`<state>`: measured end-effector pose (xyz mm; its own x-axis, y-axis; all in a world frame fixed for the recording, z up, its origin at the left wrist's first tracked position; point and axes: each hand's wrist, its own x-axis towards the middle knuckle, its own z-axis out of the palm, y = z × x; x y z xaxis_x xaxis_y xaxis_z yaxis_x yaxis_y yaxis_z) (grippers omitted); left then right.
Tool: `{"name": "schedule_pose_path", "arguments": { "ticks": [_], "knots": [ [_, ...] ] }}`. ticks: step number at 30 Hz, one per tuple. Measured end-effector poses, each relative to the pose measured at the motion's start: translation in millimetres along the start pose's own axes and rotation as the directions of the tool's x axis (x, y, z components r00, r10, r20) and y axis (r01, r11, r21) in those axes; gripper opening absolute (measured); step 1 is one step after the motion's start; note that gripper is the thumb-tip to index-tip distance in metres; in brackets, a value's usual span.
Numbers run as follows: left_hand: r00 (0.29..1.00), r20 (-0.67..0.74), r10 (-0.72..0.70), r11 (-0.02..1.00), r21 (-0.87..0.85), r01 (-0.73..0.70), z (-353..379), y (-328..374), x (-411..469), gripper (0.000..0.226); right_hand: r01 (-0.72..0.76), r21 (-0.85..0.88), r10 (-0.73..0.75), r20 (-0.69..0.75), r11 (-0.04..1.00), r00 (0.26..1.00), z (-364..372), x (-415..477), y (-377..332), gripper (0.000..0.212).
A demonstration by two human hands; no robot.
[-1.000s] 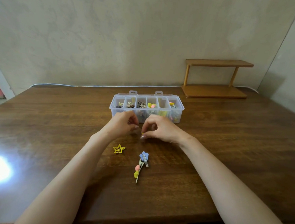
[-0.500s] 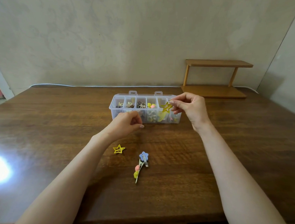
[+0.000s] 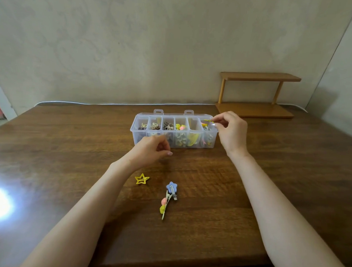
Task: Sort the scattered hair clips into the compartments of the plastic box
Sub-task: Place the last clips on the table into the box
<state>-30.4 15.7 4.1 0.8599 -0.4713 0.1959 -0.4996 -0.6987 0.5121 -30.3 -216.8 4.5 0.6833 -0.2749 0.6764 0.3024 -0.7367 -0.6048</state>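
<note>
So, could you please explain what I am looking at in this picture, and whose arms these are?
There is no machine here. A person works with two bare hands, and the camera sits on their head, looking forward and down, so the arms reach in from the bottom edge. This is the only view.

On the wooden table stands a clear plastic box with a row of compartments, most of them holding small hair clips. The right hand pinches a small yellow clip above the compartment at the right end. The left hand is in front of the box, fingers loosely curled, with nothing visible in it.

Nearer the person lie three loose clips: a yellow star clip, a blue flower clip and a long clip with pink and yellow beads. A small wooden shelf stands at the back right.
</note>
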Motion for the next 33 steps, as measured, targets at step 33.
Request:
{"name": "schedule_pose_path", "arguments": {
  "ticks": [33],
  "knots": [
    [0.852,0.455,-0.258,0.945,0.304,0.123,-33.5,-9.6,-8.1,0.021,-0.008,0.234,-0.122,0.533,0.972,0.837,21.7,-37.0,-45.4,0.021]
  ]
}}
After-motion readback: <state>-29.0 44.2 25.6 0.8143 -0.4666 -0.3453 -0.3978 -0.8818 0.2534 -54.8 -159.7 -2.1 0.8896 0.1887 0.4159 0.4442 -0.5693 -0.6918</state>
